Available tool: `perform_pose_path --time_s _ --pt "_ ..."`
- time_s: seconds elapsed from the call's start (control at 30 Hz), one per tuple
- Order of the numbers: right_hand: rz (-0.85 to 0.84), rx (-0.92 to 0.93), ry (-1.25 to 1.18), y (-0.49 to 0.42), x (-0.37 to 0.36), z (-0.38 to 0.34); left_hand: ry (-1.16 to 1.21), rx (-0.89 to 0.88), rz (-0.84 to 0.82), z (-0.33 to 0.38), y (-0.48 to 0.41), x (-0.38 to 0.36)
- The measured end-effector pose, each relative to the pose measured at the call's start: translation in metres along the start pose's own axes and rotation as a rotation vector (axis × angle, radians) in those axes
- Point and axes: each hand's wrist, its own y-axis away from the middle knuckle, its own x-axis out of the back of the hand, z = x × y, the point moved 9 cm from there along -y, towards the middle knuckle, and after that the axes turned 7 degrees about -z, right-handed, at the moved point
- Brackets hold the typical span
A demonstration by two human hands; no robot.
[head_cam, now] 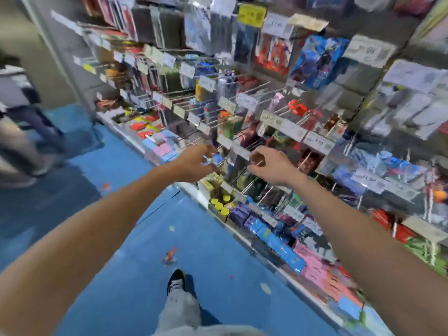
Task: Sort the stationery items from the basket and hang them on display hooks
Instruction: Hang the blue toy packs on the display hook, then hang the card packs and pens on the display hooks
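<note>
Both hands were up at the rack point(315, 141), mid-height. Left hand point(194, 162): grip nearly closed, thumb and fingers apparently pinching a small blue packet point(211, 160). Heavy motion blur, so not certain. The packet sat between the two hands, just left of a tagged hook point(240, 151), and was not on it.

Right hand point(270, 167): fingers curled at that hook's front end. Couldn't tell whether the grip held the hook, its tag or nothing.

Progress, as a judgement: mid-hang on one item, with the packet yet to be threaded onto the hook. Most hooks nearby carried stock, but there was no telling fresh hangs from old stock. A few rods point(252, 89) in the row above looked bare.

The basket wasn't in view, so what was left to sort was unknown.

Some small coloured bits point(169, 257) lay on the blue floor point(121, 238) near the shoe point(178, 282). They were too blurred to call stock or litter.
</note>
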Motion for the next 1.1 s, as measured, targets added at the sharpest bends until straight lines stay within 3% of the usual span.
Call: perform_pose_path --time_s 0.3,0.53,0.87,1.1 --pt "-0.327 0.412 0.187 0.02 -0.198 -0.175 0.17 0.555 0.276 -0.155 0.279 -0.019" --pt "-0.633 0.741 0.292 0.119 -0.371 -0.338 0.366 0.898 0.529 -0.207 0.54 -0.065" --pt "-0.962 1.135 0.377 0.38 -0.58 -0.528 0.449 1.335 0.742 -0.181 0.924 -0.152" --pt "-1.076 1.389 0.424 0.538 -0.682 -0.624 0.484 1.555 1.008 -0.121 1.112 -0.188"
